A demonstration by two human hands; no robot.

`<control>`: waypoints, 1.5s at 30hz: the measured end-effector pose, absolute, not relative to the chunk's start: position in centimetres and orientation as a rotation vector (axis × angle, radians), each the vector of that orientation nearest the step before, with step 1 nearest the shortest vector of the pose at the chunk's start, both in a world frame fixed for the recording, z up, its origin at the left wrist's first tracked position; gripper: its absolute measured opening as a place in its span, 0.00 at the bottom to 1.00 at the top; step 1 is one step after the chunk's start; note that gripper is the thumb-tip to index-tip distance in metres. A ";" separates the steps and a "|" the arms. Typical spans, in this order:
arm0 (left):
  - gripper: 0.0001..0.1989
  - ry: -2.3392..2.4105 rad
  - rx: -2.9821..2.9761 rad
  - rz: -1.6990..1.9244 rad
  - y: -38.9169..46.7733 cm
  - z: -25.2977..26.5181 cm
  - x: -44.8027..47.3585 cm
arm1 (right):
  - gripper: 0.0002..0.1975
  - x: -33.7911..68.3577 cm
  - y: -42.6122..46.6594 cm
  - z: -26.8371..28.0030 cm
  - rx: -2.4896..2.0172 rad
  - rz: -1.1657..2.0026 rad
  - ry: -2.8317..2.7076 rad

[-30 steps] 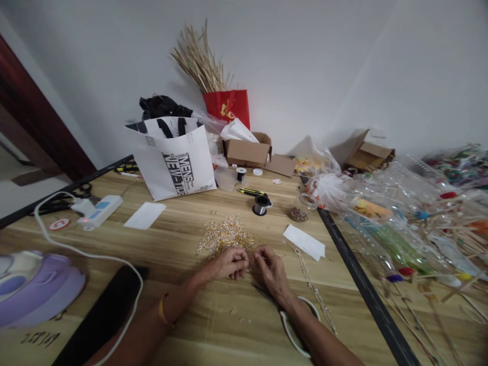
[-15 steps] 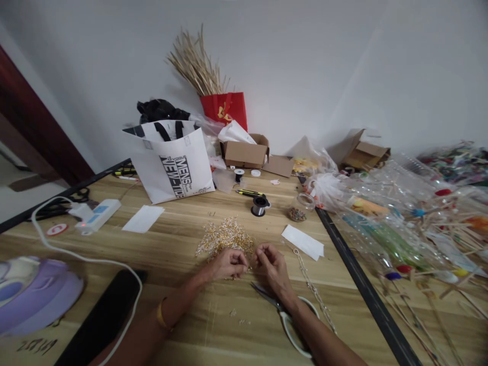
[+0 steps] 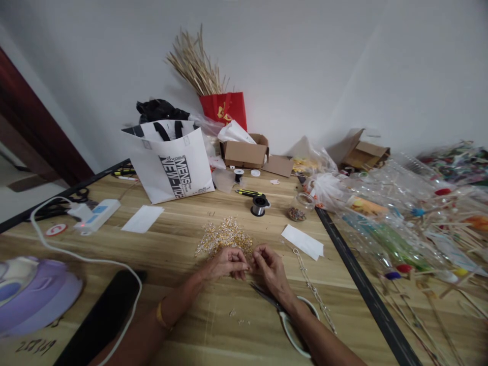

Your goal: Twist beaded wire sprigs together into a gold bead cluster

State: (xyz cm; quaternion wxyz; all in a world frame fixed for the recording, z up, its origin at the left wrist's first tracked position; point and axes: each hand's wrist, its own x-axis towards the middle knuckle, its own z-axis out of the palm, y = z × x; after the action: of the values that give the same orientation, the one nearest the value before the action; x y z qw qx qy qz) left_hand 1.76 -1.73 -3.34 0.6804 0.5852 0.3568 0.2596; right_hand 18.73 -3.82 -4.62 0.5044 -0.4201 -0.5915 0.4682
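Note:
My left hand (image 3: 230,263) is closed in a pinch beside the near edge of a pile of gold and clear beaded wire pieces (image 3: 224,235). A tiny reddish speck shows at its fingertips, too small to name. Just to the right, my right hand (image 3: 268,264) also pinches, its fingertips almost meeting the left ones; what lies between them cannot be made out. Under my right wrist lie scissors (image 3: 290,325) with white handles, blades pointing away to the left. A beaded chain (image 3: 310,284) runs along the table right of my right forearm.
A spool of wire (image 3: 259,206), a jar of beads (image 3: 301,207) and a white paper (image 3: 303,241) lie beyond my hands. At left are a power strip (image 3: 98,216), a white cord and a purple iron (image 3: 41,295). Plastic-wrapped items (image 3: 389,229) crowd the right side.
My left hand has turned slightly, its thumb and finger now reaching out toward the right hand. My right fingertips have shifted a little to the left.

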 end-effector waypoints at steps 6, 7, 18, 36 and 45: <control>0.16 0.797 1.311 0.582 -1.7 -3.7 1.8 | 0.11 18.7 -3.8 -5.1 -1.014 1.122 -1.462; 0.16 0.797 1.304 0.583 -1.7 -3.7 1.8 | 0.11 18.7 -3.8 -5.2 -1.013 1.120 -1.472; 0.18 0.849 1.260 0.610 -1.6 -4.1 2.0 | 0.09 18.9 -4.1 -4.6 -0.997 0.865 -1.693; 0.20 0.889 1.278 0.650 -1.6 -4.0 1.8 | 0.07 18.9 -5.0 -4.4 -0.922 0.334 -1.846; 0.23 0.904 1.338 0.623 -1.4 -5.1 2.1 | 0.10 18.8 -5.2 -4.3 -0.809 0.421 -2.061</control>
State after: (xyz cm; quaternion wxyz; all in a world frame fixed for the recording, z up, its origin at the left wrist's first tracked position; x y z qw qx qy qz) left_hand 2.07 -1.43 -5.08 0.6482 0.5887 0.3978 0.2738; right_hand 18.84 -5.25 -4.33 0.4295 -0.3241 -0.8259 0.1685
